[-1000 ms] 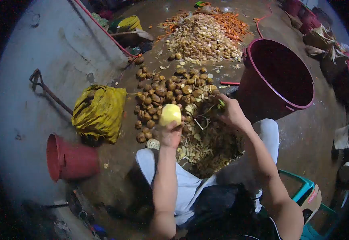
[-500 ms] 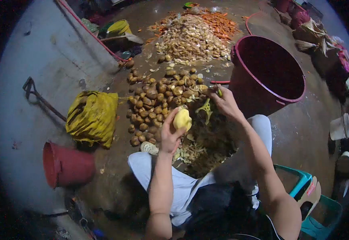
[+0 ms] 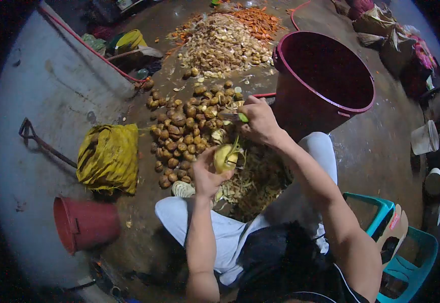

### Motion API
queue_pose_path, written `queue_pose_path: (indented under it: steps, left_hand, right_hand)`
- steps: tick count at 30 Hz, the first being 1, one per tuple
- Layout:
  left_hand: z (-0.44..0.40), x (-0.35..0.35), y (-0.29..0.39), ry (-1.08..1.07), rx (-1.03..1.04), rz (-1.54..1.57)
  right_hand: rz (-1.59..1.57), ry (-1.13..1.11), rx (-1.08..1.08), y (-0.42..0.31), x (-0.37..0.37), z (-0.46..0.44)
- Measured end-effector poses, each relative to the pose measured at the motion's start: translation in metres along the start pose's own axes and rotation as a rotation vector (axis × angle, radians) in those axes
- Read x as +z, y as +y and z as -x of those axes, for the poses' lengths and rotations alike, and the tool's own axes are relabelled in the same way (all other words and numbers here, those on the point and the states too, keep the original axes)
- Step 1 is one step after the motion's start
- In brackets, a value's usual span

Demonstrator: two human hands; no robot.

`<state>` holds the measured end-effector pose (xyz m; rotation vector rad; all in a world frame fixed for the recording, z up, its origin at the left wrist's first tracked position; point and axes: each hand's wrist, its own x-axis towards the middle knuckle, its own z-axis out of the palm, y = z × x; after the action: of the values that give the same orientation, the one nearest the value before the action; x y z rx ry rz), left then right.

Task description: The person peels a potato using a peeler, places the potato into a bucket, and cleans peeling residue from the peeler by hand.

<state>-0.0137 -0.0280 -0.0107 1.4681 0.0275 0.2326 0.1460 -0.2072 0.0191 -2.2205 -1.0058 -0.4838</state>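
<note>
My left hand [image 3: 209, 174] is closed round a pale yellow peeled root or tuber [image 3: 225, 157], and a thin green-yellow strip hangs at its top. Just up and to the right, my right hand [image 3: 261, 120] grips a small tool with a green handle [image 3: 243, 117]; its far end is too blurred to make out. Beyond my left hand lie many brown unpeeled tubers [image 3: 178, 119]. Below both hands is a heap of peelings [image 3: 252, 189] on the floor, between my legs.
A large dark red tub [image 3: 300, 96] stands to the right. Piles of pale pieces [image 3: 222, 46] and orange pieces [image 3: 263, 22] lie farther back. At left are a yellow sack [image 3: 108, 159], a red bucket [image 3: 91, 224] and a long-handled tool [image 3: 53, 148]. A teal stool [image 3: 411, 272] is at lower right.
My right hand has moved left and closer to the tuber in my left hand. The tuber has been turned and tilted. The whole view has shifted, so the scene sits farther left.
</note>
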Motion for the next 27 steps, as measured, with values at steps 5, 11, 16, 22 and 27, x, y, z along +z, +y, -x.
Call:
queue_pose_path:
  steps: [5,11,16,22,27]
  left_hand:
    - [0.006,-0.001,0.007,-0.225,-0.093,0.280]
    - [-0.004,0.005,0.005,-0.079,-0.224,0.514]
    - [0.005,0.009,0.000,-0.158,-0.118,0.683]
    - [0.008,-0.002,-0.009,-0.131,-0.184,0.784]
    - [0.005,0.000,-0.010,0.040,-0.128,0.783]
  right_hand:
    - [0.078,-0.081,0.122,0.025,0.007,-0.005]
    - [-0.061,0.058,0.167,-0.009,-0.010,-0.010]
    - [-0.139,-0.134,0.411,0.038,0.016,-0.007]
    - [-0.359,-0.052,0.493,0.023,0.003,-0.008]
    - [-0.284,-0.074,0.608,0.025,-0.004,-0.005]
